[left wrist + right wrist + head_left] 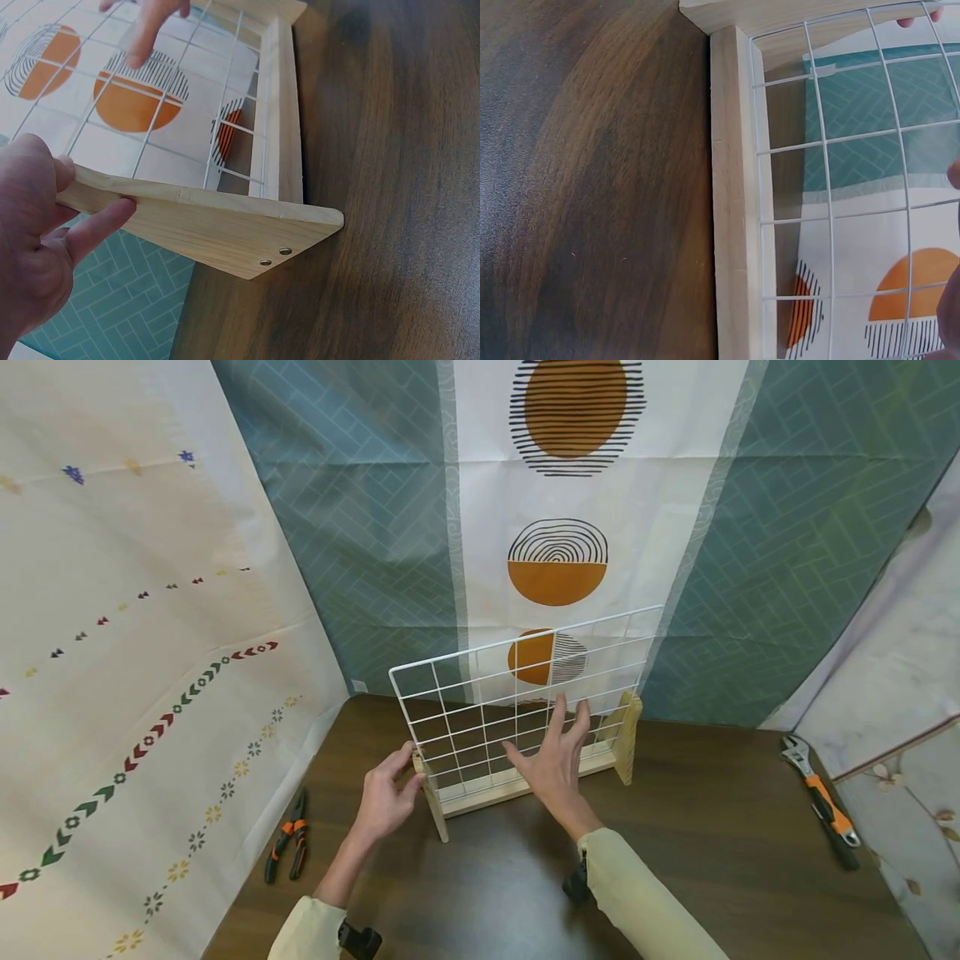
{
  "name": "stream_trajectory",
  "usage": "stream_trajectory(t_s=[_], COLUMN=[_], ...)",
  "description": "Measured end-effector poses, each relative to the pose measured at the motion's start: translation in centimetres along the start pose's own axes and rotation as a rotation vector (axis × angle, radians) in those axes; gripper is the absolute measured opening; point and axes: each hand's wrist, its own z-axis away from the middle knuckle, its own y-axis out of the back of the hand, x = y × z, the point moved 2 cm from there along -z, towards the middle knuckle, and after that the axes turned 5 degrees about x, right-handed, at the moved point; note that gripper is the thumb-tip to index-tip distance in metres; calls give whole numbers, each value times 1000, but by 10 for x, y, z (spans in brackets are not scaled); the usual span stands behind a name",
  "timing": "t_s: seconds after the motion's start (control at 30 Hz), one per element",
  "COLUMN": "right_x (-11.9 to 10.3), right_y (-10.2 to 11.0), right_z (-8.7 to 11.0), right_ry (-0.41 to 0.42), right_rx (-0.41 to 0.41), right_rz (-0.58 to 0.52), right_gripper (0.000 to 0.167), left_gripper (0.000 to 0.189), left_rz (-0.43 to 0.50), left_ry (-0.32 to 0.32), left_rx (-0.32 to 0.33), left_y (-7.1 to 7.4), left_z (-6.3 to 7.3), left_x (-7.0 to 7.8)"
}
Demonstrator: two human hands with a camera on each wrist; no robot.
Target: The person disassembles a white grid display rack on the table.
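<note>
A white wire grid (471, 651) stands tilted back in a light wooden stand, whose bottom rail (491, 797) joins two end panels. My left hand (386, 797) grips the upper edge of the left end panel (217, 229), thumb and fingers on either side of it. Two metal screw heads show low on that panel's outer face in the left wrist view. In front of the grid's middle is my right hand (553, 764), its fingers spread and nothing held. The right end panel (627, 739) stands beyond it. Most of the right hand falls outside the right wrist view.
Orange-and-black pliers (288, 839) lie on the dark wood table (697, 827) at the left. An adjustable wrench (806, 760) lies near the right edge, with another orange-and-black handled tool (838, 847) beside it. Patterned cloths (375, 543) hang behind and at both sides.
</note>
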Motion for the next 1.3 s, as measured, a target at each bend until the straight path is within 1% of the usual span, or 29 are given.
stream_trajectory(t_s=[0.07, 0.23, 0.3, 0.37, 0.53, 0.63, 0.8, 0.9, 1.13, 1.3], right_x=[1, 2, 2, 2, 3, 3, 4, 4, 5, 4], right_y=[-1, -1, -1, -2, -3, -3, -3, -2, -2, -1], right_z=[-1, -1, -1, -1, 0, 0, 1, 2, 2, -2], right_ry=[21, 67, 83, 98, 115, 103, 95, 95, 122, 135], right_rx=[20, 61, 73, 84, 99, 100, 109, 113, 136, 148], right_rz=[2, -10, -7, -6, -20, -29, -23, -17, -23, -19], right_gripper=[117, 105, 102, 98, 91, 88, 89, 90, 90, 89], left_gripper=[50, 48, 48, 49, 52, 52, 52, 52, 51, 51], left_rz=[-11, -17, -16, -18, -21, -1, 16, 13, 15, 7], left_ry=[-4, -15, -15, -11, 1, 4, -15, -15, 25, 36], left_rx=[5, 11, 11, 10, 1, -2, 11, 14, 1, 4], left_y=[0, 3, 3, 2, 0, -1, -2, -3, -2, -2], left_z=[-1, -7, -7, -6, 0, 2, 1, 3, 3, 1], left_x=[5, 27, 30, 24, 0, -6, -7, -8, -7, -5])
